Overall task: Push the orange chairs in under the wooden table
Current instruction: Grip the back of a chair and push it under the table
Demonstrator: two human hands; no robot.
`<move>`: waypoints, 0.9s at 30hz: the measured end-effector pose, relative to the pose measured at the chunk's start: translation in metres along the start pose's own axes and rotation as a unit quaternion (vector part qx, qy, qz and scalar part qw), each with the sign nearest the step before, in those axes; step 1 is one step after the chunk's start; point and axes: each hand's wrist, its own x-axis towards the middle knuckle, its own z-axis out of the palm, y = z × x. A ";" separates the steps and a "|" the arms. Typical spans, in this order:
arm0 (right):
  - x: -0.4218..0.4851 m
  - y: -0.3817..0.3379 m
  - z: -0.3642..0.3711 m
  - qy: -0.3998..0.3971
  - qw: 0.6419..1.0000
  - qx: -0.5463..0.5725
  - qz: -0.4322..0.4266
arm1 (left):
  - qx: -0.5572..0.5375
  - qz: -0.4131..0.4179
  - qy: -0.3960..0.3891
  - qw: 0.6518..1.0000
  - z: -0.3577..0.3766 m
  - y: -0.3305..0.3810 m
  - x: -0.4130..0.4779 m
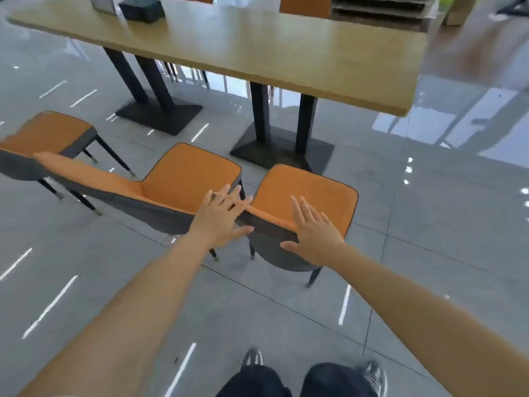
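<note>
Left hand (pixel 223 217) and right hand (pixel 315 239), fingers spread flat, lay over padded orange chairs' (pixel 309 190) curved backs beside the wooden table (pixel 257 44).

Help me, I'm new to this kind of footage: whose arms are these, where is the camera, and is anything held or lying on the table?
There is no machine here. A person wears one camera on the head, and it looks down at their own arms. The left hand and right hand are flat and open at the backrest of the right orange chair; nothing is gripped. The middle chair and the left chair also stand pulled out from the wooden table. On its far end sits a dark box beside a grey object.
</note>
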 end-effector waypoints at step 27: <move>0.032 0.011 0.010 0.069 0.987 0.002 0.146 | -0.013 0.118 0.044 0.992 0.003 -0.023 0.083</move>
